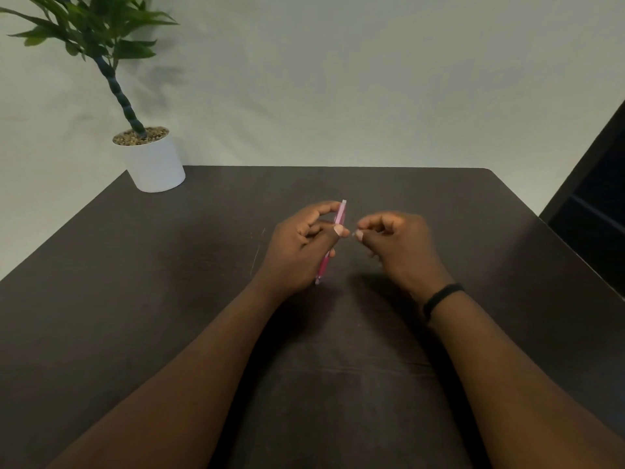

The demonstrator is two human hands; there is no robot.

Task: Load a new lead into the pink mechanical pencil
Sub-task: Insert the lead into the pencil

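My left hand [301,245] grips the pink mechanical pencil [340,216] near its middle. The pencil stands nearly upright, its pale top end pointing away from me and its tip low near the table. My right hand [395,242] is just to the right of the pencil, with thumb and forefinger pinched together close to my left thumb. Whether something thin sits in that pinch is too small and blurred to tell. Thin loose leads [257,255] lie on the dark table left of my left hand.
A dark brown table [169,299] fills the view. A white pot with a green plant [154,164] stands at the back left corner. A dark piece of furniture [595,211] is off the table's right edge. My right wrist wears a black band [439,299].
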